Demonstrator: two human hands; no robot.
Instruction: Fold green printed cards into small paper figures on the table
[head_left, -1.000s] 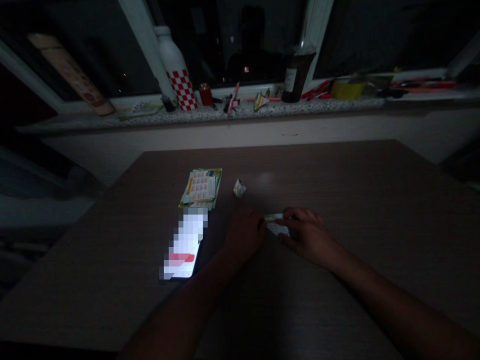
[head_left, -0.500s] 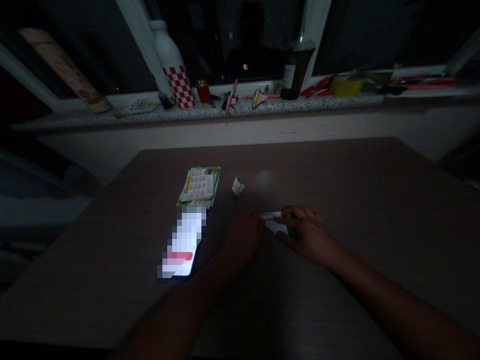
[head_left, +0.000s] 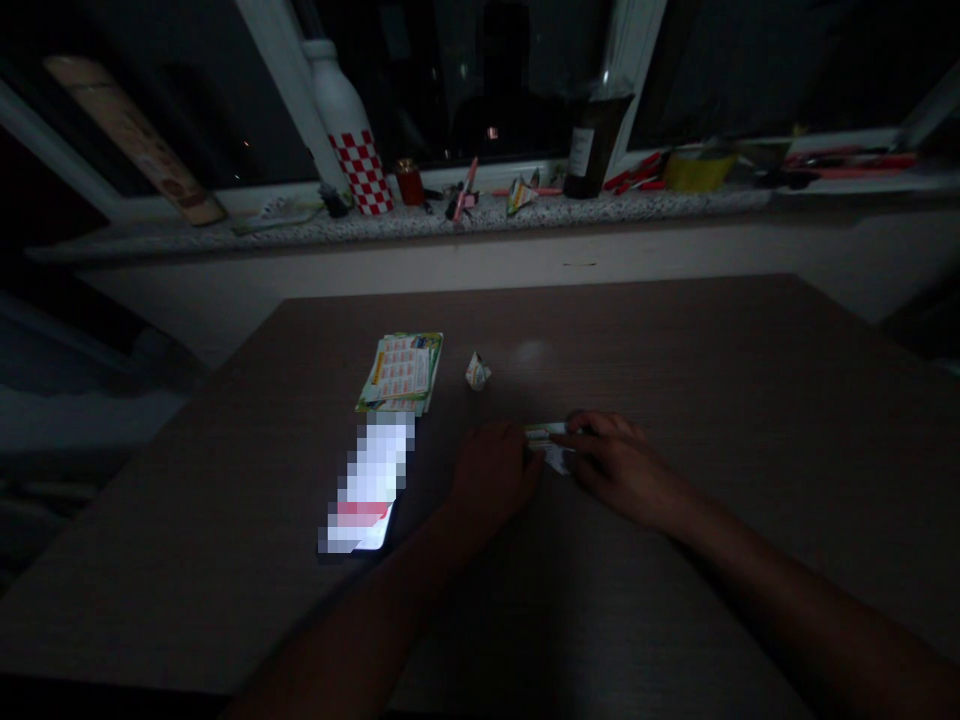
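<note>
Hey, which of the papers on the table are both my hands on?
The paper between your left hand and right hand, nearest you. The stack by the phone and the small folded piece lie farther off, untouched.

Left hand (head_left: 495, 468) reaches farther over the paper (head_left: 557, 459); right hand (head_left: 624, 470) has drawn its thumb back.

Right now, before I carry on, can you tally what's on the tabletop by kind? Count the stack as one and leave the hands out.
Lit phone: 1
Stack of printed papers: 1
Small folded paper piece: 1
Paper between the left hand and right hand: 1
Total: 4
</note>
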